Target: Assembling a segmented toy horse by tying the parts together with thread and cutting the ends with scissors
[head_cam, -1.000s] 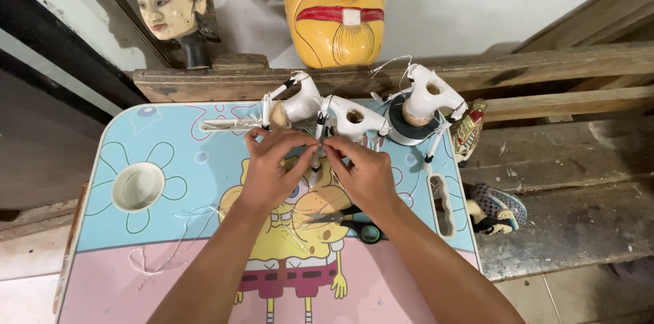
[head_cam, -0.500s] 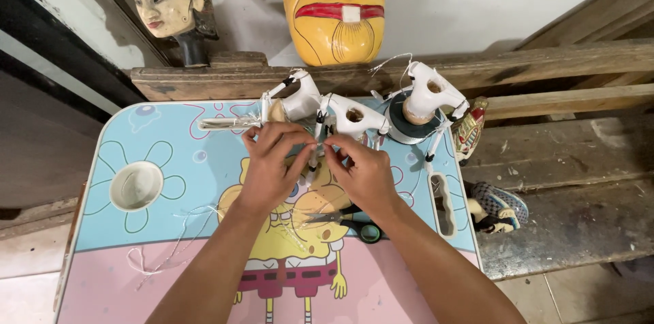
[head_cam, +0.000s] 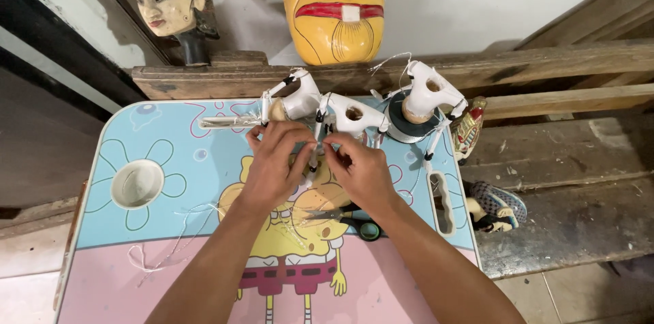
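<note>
My left hand (head_cam: 272, 164) and my right hand (head_cam: 361, 171) meet over the far middle of a small cartoon-printed table (head_cam: 136, 126). Both pinch a thin white puppet limb (head_cam: 315, 153) with black joints between their fingertips. The limb hangs from a white puppet torso (head_cam: 354, 116) lying just beyond my hands. A second white torso (head_cam: 296, 100) lies to its left. A third torso (head_cam: 426, 96) stands on a dark round spool (head_cam: 402, 126) at the right. Thin clear thread runs around the pieces.
Green-handled scissors (head_cam: 357, 224) lie under my right wrist. A round cup hole (head_cam: 137, 184) sits at the table's left. A yellow mask (head_cam: 334, 4) and a carved painted head (head_cam: 167, 0) stand on a wooden beam behind. Painted puppet heads (head_cam: 494, 205) lie on planks at the right.
My hands have shifted only slightly, with the fingertips drawn closer together on the limb. The puppet pieces stay where they were.
</note>
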